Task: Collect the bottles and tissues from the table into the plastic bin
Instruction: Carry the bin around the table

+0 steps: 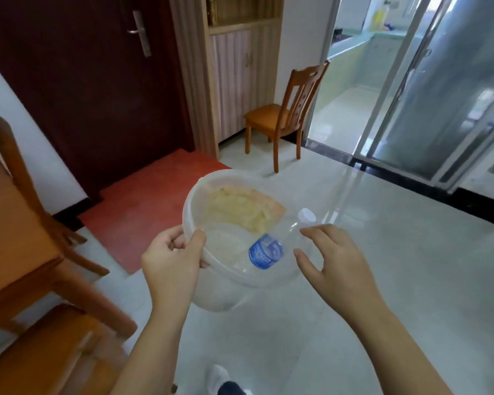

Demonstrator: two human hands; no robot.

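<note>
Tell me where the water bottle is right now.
In the head view the water bottle lies tilted inside the plastic bin, cap toward the right rim, beside the tissues. The left hand grips the bin's rim; the right hand is open beside it.

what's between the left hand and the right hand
In the head view, the bin, gripped at its rim by the left hand, with a bottle lying in it; the right hand is open beside it.

The small print on the blue label of the clear plastic bottle (265, 252) is too blurred to read. The pale yellowish crumpled material (240, 208) inside the translucent round plastic bin (211, 292) is soft-edged and cannot be identified. The orange wooden surface (9, 223) is cut off at the left edge, and the white shoe (217, 377) at the bottom edge.
</note>
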